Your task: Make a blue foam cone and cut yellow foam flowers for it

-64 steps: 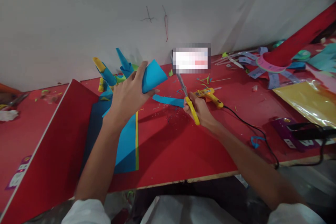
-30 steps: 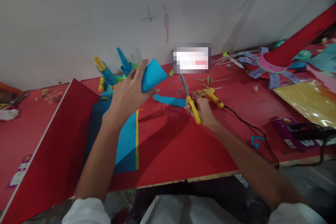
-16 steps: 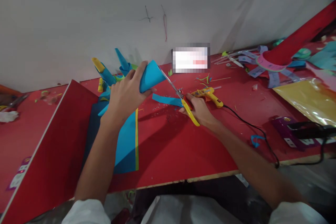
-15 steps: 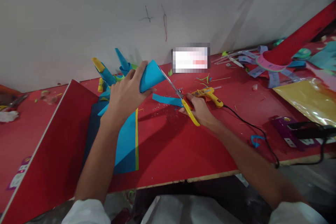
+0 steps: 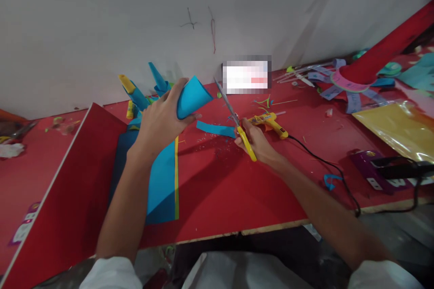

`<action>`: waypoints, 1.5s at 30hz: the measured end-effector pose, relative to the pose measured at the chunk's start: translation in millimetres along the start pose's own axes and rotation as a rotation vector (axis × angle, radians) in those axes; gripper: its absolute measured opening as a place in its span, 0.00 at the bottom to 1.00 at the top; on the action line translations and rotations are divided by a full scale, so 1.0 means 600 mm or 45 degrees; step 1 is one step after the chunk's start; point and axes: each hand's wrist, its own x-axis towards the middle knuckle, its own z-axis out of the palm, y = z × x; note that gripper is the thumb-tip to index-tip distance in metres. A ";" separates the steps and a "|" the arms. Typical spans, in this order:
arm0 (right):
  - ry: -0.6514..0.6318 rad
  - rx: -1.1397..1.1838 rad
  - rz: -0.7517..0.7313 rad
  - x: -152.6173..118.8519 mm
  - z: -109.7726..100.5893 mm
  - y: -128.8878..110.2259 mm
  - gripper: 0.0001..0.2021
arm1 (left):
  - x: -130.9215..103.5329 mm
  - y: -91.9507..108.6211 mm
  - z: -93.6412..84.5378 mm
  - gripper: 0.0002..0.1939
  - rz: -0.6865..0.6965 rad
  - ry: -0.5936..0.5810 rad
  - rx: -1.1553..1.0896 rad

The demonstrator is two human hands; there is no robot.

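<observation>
Above red table (image 5: pixel 217 198) | blue roll (image 5: pixel 193 98): left hand (image 5: pixel 159 119) | scissors' (image 5: pixel 247 143) blades beside roll's open edge

Landmark: yellow glue gun (image 5: pixel 275 125), lying on the red table (image 5: pixel 224 203). Left hand (image 5: pixel 158 119) is gripping the rolled blue paper (image 5: pixel 192 98), well left of the gun. Right hand (image 5: pixel 257 141) is holding the yellow-handled scissors (image 5: pixel 247 144) just left of it, blades pointing away from the wearer. Blue strip (image 5: pixel 215 128) is lying left of the gun; blue sheet (image 5: pixel 162 185), farther left.
</observation>
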 end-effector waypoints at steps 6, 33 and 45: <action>-0.015 -0.044 0.005 0.002 -0.010 -0.017 0.23 | 0.003 -0.018 -0.003 0.45 0.043 -0.131 -0.097; -0.019 -0.175 -0.049 -0.006 -0.010 -0.004 0.19 | 0.005 -0.030 -0.003 0.51 0.153 -0.155 -0.247; 0.162 -0.206 -0.027 -0.002 -0.011 -0.010 0.27 | 0.005 -0.027 0.001 0.50 0.171 -0.161 -0.275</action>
